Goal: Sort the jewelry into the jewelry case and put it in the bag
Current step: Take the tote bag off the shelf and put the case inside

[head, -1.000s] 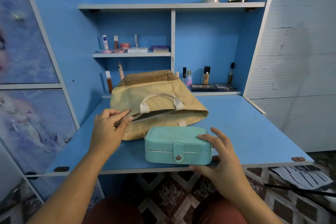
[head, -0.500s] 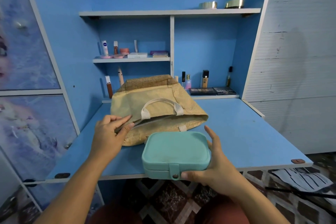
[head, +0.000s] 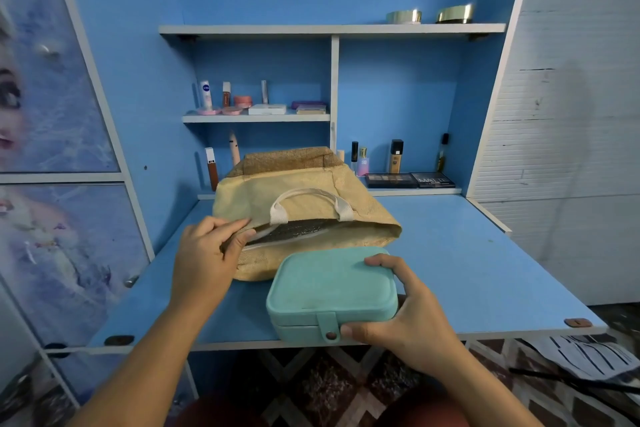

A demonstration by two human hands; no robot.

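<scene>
Case (head: 332,291) (snapped closed): gripped in our right hand (head: 405,319) at the near table (head: 485,270) edge. Bag (head: 304,215) mouth just beyond it, pinched open by our left hand (head: 204,263).

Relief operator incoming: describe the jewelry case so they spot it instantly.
Start at the blue desktop, near edge, in front of the tan woven bag. There the right hand grips a closed mint-green rounded box with a snap tab. Nothing else nearby is green.
</scene>
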